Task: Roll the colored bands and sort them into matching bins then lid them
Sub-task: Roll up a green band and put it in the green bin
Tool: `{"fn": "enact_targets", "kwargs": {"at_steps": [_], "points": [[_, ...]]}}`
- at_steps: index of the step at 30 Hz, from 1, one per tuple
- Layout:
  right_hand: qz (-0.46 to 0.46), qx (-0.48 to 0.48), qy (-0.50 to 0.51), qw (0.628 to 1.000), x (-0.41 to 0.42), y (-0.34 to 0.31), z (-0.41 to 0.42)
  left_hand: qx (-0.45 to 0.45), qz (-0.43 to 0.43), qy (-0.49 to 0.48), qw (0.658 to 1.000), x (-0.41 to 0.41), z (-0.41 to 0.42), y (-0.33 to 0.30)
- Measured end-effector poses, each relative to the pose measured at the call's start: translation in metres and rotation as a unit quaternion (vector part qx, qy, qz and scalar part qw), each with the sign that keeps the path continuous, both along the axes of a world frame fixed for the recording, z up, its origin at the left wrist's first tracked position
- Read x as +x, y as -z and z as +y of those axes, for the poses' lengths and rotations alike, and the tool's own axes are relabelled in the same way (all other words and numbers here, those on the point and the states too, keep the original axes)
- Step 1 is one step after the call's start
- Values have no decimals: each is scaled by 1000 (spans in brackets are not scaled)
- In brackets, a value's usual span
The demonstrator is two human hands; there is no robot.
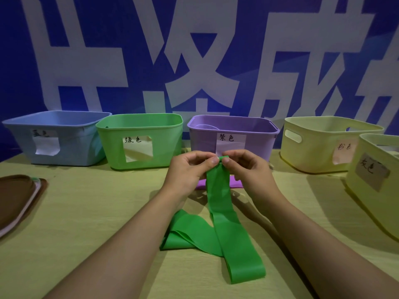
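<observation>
A long green band (pixel 224 221) trails across the table towards me, its loose part folded over itself near my forearms. My left hand (pixel 190 169) and my right hand (pixel 244 169) both pinch its far end, lifted just above the table in front of the purple bin (pixel 233 134). A purple band (pixel 235 183) lies on the table behind my hands, mostly hidden by them. The green bin (pixel 140 141) stands left of my hands, with the blue bin (pixel 54 139) further left.
Two pale yellow bins stand at the right, one at the back (pixel 319 143) and one nearer (pixel 375 180). A stack of lids (pixel 19 197), brown on top, lies at the table's left edge. A blue and white banner rises behind the bins.
</observation>
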State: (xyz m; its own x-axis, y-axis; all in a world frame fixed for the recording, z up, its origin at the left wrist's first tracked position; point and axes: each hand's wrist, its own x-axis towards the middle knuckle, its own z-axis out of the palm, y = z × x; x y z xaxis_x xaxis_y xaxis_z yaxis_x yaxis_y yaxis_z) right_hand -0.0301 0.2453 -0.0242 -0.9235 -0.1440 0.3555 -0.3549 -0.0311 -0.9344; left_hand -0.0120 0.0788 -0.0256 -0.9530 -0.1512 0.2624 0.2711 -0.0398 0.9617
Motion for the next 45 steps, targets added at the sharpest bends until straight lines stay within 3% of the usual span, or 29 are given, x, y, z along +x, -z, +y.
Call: {"fn": "enact_targets", "kwargs": {"at_steps": [9, 25, 31, 38, 45], "points": [[-37, 39, 59, 997, 3, 1, -2, 9, -11, 14, 1000, 0, 0, 0], [-3, 79, 33, 996, -3, 4, 0, -14, -16, 20, 1000, -1, -3, 0], [2, 71, 9, 997, -3, 3, 1, 24, -51, 38, 998, 2, 2, -2], [10, 64, -2, 998, -3, 3, 1, -96, -62, 0, 993, -3, -3, 8], [1, 55, -6, 998, -4, 4, 0, -61, -51, -4, 997, -2, -3, 4]]}}
